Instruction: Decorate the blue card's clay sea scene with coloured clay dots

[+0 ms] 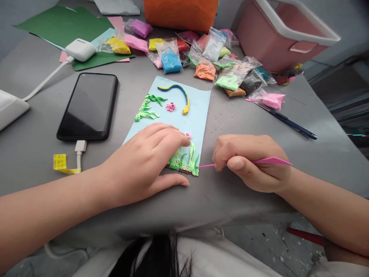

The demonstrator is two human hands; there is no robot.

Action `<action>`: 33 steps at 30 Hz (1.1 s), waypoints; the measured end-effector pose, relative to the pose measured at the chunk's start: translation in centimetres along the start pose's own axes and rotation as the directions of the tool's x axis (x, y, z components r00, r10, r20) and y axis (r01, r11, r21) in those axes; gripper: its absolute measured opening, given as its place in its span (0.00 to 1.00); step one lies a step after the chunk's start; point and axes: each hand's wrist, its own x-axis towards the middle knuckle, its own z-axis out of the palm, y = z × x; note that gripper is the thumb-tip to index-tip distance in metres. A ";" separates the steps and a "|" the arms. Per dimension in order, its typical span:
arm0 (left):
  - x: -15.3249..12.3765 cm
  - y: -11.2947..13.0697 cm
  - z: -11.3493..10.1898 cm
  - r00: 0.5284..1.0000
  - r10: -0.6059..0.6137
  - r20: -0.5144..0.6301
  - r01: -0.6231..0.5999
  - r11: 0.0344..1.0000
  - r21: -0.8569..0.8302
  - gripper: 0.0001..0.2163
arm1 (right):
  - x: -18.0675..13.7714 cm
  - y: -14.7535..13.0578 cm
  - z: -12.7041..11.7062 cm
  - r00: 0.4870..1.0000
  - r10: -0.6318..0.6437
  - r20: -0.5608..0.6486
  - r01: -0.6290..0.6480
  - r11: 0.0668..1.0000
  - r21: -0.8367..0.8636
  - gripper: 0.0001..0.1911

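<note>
A light blue card (198,105) lies on the grey table, decorated with clay shapes. My left hand (152,154) rests flat across its lower left part, fingers stretched out and thumb apart, covering some of the picture. In my right hand (250,161) is a pink clay modelling tool (273,161), its thin tip touching the green clay seaweed (192,157) at the card's lower right corner. Higher up on the card are a blue and yellow clay eel (184,94) and a small pink clay octopus (170,107). Another pink clay figure (188,136) shows partly beside my left fingertips.
Several bags of coloured clay (172,60) spread along the back, before an orange container (181,15) and a pink bin (276,38). A phone (88,105) on a cable lies left, near green paper (63,27) and a white charger (80,50). A dark pen (294,122) lies right.
</note>
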 end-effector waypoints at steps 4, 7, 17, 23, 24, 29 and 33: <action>0.1 0.0 0.1 1.000 0.000 -0.013 0.000 1.000 -0.008 0.24 | -0.1 0.2 0.1 0.999 -0.010 -0.035 0.010 1.000 0.006 0.19; 0.0 0.1 0.1 1.000 0.000 -0.006 0.000 1.000 -0.008 0.24 | -0.1 0.1 0.2 1.000 0.007 -0.028 -0.007 1.000 -0.021 0.19; -0.1 0.0 0.1 1.000 0.008 -0.006 -0.008 1.000 0.000 0.23 | -0.1 0.1 0.1 1.000 -0.024 0.000 0.024 0.999 0.040 0.19; -0.1 -0.1 0.0 1.000 -0.003 0.006 0.003 1.000 -0.004 0.23 | 0.0 0.1 0.1 1.000 -0.010 0.013 0.009 1.000 0.022 0.19; -0.1 -0.1 0.0 1.000 -0.006 0.009 0.006 1.000 -0.005 0.23 | 0.1 0.1 0.1 1.000 -0.011 0.021 0.010 1.000 0.022 0.18; -0.1 0.1 0.0 0.999 -0.023 0.023 0.024 0.999 -0.032 0.22 | 0.1 0.2 0.0 0.999 -0.003 0.039 0.002 1.000 0.025 0.17; -0.2 0.1 0.1 0.999 -0.041 0.035 0.043 0.998 -0.045 0.22 | 0.1 0.2 0.1 0.999 -0.002 0.037 0.001 1.000 0.024 0.16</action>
